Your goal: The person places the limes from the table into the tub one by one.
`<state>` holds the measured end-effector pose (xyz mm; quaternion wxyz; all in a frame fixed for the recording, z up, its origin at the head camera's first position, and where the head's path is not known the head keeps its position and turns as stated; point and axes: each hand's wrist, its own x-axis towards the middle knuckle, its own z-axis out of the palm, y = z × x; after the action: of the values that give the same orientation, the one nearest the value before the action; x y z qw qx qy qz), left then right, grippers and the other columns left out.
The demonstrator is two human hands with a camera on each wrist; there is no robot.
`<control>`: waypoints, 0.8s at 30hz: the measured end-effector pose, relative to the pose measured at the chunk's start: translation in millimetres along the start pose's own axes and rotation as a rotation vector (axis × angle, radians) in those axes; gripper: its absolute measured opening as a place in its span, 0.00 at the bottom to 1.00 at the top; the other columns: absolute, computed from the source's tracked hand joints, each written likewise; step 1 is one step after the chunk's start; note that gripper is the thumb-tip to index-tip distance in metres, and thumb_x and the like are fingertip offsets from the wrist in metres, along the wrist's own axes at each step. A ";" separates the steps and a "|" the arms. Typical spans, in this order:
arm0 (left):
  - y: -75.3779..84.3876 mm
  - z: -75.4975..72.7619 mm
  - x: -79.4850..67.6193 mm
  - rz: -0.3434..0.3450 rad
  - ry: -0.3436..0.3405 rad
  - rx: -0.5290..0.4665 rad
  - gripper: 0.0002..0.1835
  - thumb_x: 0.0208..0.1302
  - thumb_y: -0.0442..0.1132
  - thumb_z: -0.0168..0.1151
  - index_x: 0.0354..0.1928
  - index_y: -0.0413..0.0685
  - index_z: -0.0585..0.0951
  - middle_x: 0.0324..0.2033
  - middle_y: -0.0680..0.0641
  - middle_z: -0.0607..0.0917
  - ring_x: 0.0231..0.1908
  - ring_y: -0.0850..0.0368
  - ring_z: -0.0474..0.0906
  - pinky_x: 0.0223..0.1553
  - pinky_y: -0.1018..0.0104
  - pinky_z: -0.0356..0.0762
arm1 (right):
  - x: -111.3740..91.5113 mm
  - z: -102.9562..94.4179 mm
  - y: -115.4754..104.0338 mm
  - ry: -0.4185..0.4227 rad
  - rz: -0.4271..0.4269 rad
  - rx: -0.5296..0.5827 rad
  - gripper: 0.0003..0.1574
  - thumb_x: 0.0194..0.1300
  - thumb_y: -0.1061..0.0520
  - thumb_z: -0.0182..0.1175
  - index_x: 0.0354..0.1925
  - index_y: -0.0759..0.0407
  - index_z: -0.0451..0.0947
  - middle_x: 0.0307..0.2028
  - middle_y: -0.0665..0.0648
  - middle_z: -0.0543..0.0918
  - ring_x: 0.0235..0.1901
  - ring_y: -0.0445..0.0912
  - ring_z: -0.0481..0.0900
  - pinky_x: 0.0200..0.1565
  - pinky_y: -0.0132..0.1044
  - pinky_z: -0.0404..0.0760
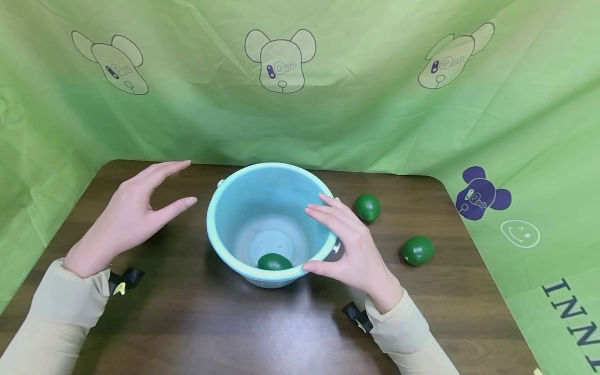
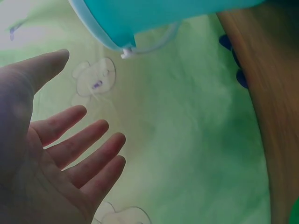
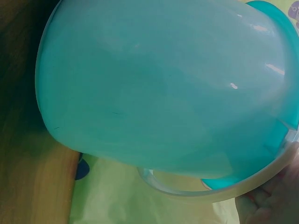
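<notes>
A light blue plastic bucket [image 1: 244,208] stands upright on the table with a green lime-like fruit [image 1: 274,262] on its bottom. Left of the bucket, my left hand [image 1: 131,208] is held in the air, thumb and fingers spread apart. The left wrist view shows that hand [image 2: 37,172] empty, apart from the bucket [image 2: 154,18]. My right hand [image 1: 356,250] is at the bucket's right rim, fingers extended over it and thumb near the front edge; firm contact is unclear. In the right wrist view, its fingers [image 3: 273,198] are beside the bucket's pale handle [image 3: 219,193].
Two more green fruits lie on the brown wooden table [image 1: 262,333] right of the bucket: one farther back [image 1: 367,208], one nearer the right edge [image 1: 417,250]. A green printed cloth [image 1: 356,120] hangs behind and beside the table.
</notes>
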<state>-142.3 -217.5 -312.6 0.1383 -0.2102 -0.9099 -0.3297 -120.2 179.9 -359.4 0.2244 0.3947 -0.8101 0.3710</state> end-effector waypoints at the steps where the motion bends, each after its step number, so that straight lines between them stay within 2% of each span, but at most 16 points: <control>1: -2.5 -0.3 0.4 -0.013 0.003 0.000 0.34 0.65 0.51 0.72 0.73 0.61 0.73 0.66 0.52 0.76 0.66 0.49 0.70 0.61 0.42 0.67 | 0.1 0.0 0.0 0.000 0.001 0.000 0.53 0.56 0.25 0.69 0.62 0.64 0.79 0.59 0.57 0.81 0.69 0.59 0.67 0.70 0.57 0.58; 6: -19.5 0.5 2.0 -0.074 0.008 0.002 0.34 0.67 0.52 0.70 0.73 0.59 0.72 0.64 0.48 0.77 0.62 0.45 0.72 0.59 0.39 0.66 | 0.1 -0.2 -0.3 -0.003 0.007 -0.004 0.53 0.56 0.25 0.68 0.63 0.64 0.79 0.60 0.57 0.81 0.69 0.59 0.67 0.70 0.56 0.58; 12: -39.5 0.2 1.1 -0.144 0.008 -0.020 0.35 0.69 0.53 0.67 0.75 0.58 0.70 0.67 0.45 0.75 0.63 0.41 0.71 0.60 0.36 0.63 | 0.4 -0.3 -0.7 -0.007 0.010 -0.003 0.53 0.56 0.25 0.69 0.63 0.64 0.78 0.60 0.57 0.81 0.70 0.59 0.67 0.70 0.56 0.58; 24: -55.6 -4.3 -3.1 -0.216 0.004 -0.019 0.36 0.70 0.55 0.65 0.76 0.55 0.67 0.68 0.42 0.73 0.65 0.39 0.69 0.60 0.34 0.63 | 0.9 -0.8 -0.6 -0.007 0.011 -0.006 0.53 0.56 0.26 0.69 0.62 0.64 0.79 0.60 0.57 0.81 0.69 0.59 0.67 0.70 0.56 0.59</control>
<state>-165.5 -259.9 -340.8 0.1019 -0.1116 -0.9238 -0.3519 -120.2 179.8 -358.0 0.2205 0.3911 -0.8140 0.3684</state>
